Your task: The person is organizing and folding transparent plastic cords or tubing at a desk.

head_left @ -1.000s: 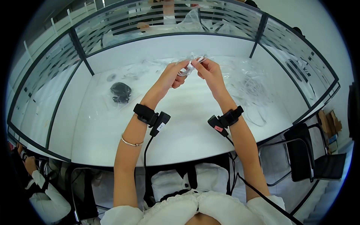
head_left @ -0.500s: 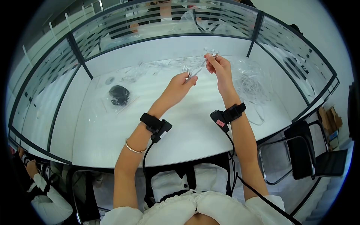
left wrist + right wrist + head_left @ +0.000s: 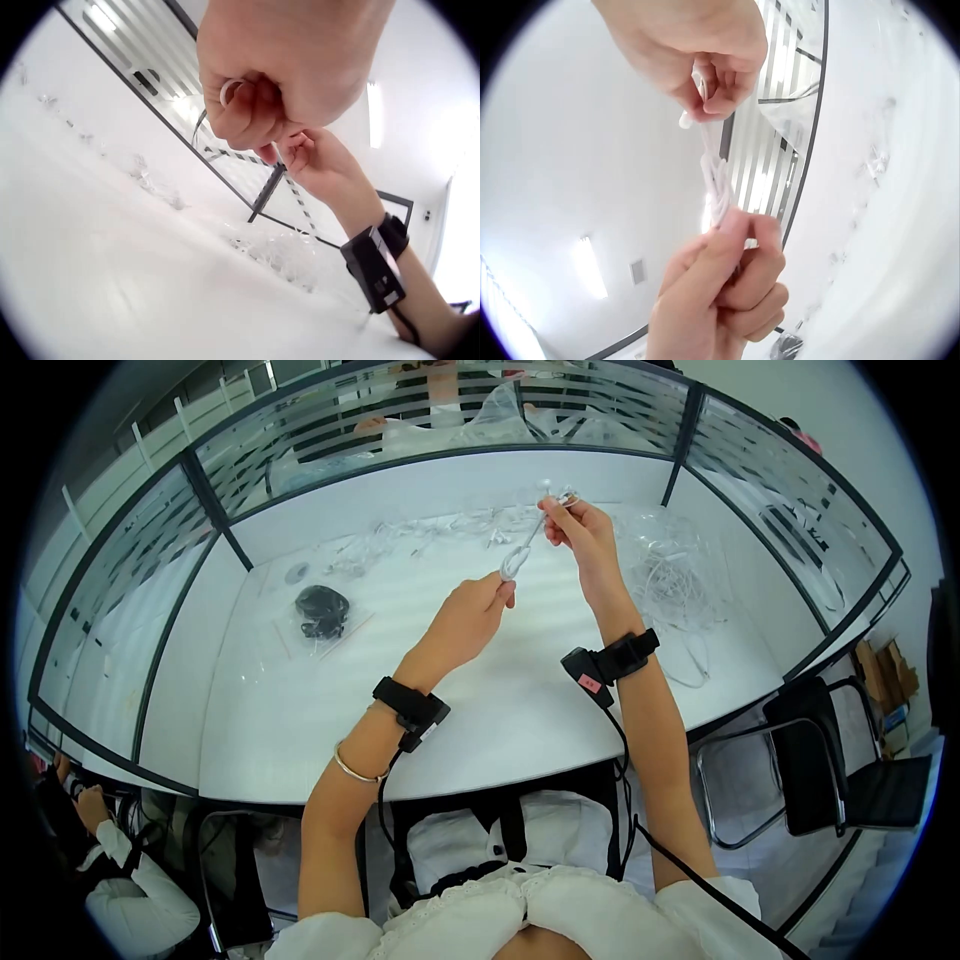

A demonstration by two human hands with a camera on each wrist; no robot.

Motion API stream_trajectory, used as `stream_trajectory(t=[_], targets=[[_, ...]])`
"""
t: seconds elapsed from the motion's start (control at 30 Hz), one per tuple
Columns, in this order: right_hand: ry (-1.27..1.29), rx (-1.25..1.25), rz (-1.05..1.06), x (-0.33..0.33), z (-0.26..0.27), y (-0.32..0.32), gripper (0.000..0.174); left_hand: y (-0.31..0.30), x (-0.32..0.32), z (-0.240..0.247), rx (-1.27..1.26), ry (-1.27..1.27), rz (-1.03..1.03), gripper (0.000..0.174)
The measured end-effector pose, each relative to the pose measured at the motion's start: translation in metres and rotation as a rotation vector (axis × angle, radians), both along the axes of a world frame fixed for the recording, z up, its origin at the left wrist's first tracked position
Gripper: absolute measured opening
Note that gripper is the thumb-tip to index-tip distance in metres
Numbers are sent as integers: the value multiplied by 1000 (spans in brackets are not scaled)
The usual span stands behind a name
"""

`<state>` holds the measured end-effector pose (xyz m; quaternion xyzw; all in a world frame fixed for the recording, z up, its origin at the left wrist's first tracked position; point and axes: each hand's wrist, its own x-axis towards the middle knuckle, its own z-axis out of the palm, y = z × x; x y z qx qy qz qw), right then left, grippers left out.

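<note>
A white earphone cable, wound into a narrow bundle, stretches between both hands above the table. My left hand grips the bundle's near end between thumb and curled fingers. A white loop shows inside that hand in the left wrist view. Farther out and to the right, my right hand pinches the thinner end of the cable with thumb and fingertips. Beside those fingertips, a small rounded white end sticks out in the right wrist view.
A black bundle in clear plastic lies on the white table at the left. At the right is a heap of white cables. Small clear and white pieces run along the back panel. A glass-topped partition encloses the table.
The hands were together around the bundled cable a second ago. My left hand has since drawn back toward the body and my right hand moved right and outward, exposing the bundle between them.
</note>
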<state>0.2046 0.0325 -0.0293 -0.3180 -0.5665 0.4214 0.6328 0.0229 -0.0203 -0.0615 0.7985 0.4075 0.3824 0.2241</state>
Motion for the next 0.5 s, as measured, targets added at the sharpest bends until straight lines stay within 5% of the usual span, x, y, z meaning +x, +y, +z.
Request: stream_trajectory(t=[0.17,0.5], targets=[[-101,9,97,1,6,-4,24,-5,-5,16,-173,-46,138,38],[-45,-43,162,-17,-5,0,22,2,-10,3,-121,-130,19,18]])
